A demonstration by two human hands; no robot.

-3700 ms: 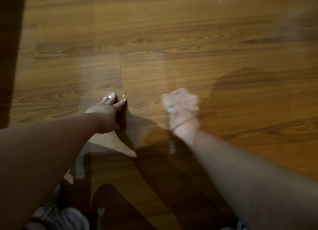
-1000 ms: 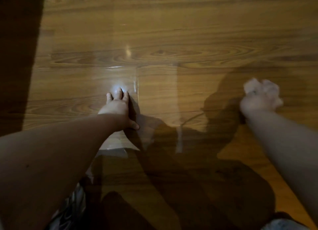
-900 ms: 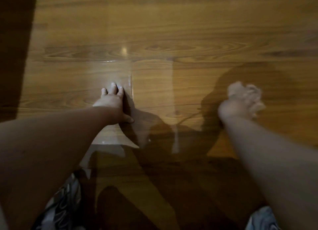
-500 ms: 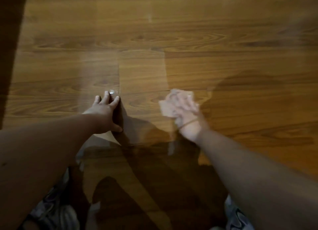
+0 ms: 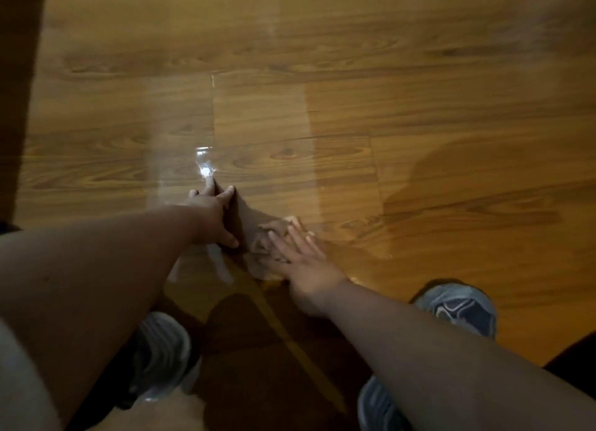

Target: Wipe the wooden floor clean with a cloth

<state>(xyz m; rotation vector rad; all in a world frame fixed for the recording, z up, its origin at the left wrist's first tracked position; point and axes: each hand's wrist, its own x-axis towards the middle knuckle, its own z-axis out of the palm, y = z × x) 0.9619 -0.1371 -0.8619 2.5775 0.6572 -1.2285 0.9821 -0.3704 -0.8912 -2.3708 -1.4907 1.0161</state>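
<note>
— Where is the cloth?

— The pale, crumpled cloth (image 5: 257, 244) lies flat on the glossy, honey-brown wooden plank floor (image 5: 419, 108), in the near middle of the visible floor, just in front of the person's feet. Most of it is covered by the right-hand grip (image 5: 300, 259).

— Is that grip clamped on it?

— No. The fingers lie straight and slightly fanned, palm down, pressing the cloth against the boards. Nothing is curled round it. The frame is somewhat blurred there, so the folds of the cloth are hard to read.

— And the other one?

— The left-hand grip (image 5: 209, 217) is just beside the cloth, on its left. Its fingers are apart and it holds nothing. The fingertips and the thumb are planted on the bare floor, with the palm raised.

— Do the two touch?

— They are close, but a dark wedge of shadow sits between them. I cannot tell whether the left thumb reaches the edge of the cloth.

— What else shows?

— A bright white glare spot (image 5: 204, 169) on the floor just beyond the left fingertips, beside a seam between planks. A grey sneaker (image 5: 161, 359) shows under the left forearm. A grey-and-navy sneaker (image 5: 461, 311) stands to the right of the right forearm. A dark brown strip (image 5: 16, 91) runs along the floor's left edge.
</note>
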